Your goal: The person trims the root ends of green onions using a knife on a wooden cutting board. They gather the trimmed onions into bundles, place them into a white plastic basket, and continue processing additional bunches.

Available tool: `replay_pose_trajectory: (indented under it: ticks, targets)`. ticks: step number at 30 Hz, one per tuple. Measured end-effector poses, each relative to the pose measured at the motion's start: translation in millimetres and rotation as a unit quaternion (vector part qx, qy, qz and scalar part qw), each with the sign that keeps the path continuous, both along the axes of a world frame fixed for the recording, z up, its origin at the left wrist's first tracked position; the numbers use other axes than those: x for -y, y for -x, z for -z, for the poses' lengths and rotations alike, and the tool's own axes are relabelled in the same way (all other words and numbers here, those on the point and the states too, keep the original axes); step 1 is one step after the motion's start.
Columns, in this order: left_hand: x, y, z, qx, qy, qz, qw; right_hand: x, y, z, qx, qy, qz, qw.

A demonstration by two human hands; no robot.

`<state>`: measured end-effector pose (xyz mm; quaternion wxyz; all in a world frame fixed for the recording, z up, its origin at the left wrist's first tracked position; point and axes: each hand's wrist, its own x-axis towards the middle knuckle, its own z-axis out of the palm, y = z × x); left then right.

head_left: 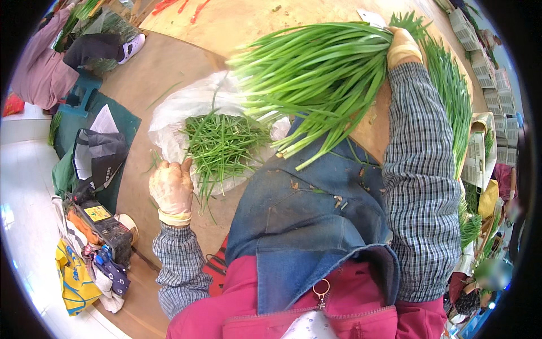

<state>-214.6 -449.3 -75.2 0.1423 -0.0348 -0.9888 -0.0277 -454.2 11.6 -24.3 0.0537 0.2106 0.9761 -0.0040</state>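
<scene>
- Gloved right hand (403,46) grips a bunch of long, flat green leaves (322,70), which spreads leftward from it.
- Gloved left hand (171,185), grip unclear, is beside white plastic bag (168,116).

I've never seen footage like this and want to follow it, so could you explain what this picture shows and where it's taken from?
There's no machine here: these are a person's own left hand and right hand, both gloved. The one picture comes from a wide camera worn on the head, looking down, so straight edges bend near the rim. The right hand grips a big bunch of long green leaves. The left hand is beside an open plastic bag with loose greens in it; I can't tell whether that hand holds anything. The bag lies on a brown surface. Ahead is a tan board with red strips on it.
</scene>
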Motion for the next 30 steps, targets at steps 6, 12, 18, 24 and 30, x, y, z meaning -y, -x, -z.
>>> replay_pose_trajectory:
  ticks: [6,12,18,24,30]
  targets:
    - [-83.8,50.0,-63.6,-0.2,-0.181,0.204,0.941,28.2,-17.0,-21.3,-0.287,0.573,0.305,0.704]
    - [-141.0,28.1,-47.1,-0.086,-0.184,0.247,0.947,9.6,-25.9,-17.1,-0.439,0.625,0.325,0.558]
    - [-148.9,19.5,-42.2,-0.109,-0.242,0.247,0.932,13.0,-32.8,-19.7,-0.446,0.64,0.317,0.539]
    - [-137.1,42.8,-36.5,-0.152,-0.252,0.138,0.946,15.0,-35.1,-14.0,-0.457,0.606,0.286,0.585]
    - [-141.5,40.1,-36.5,-0.111,-0.257,0.145,0.949,7.1,-28.3,-7.5,-0.458,0.629,0.328,0.535]
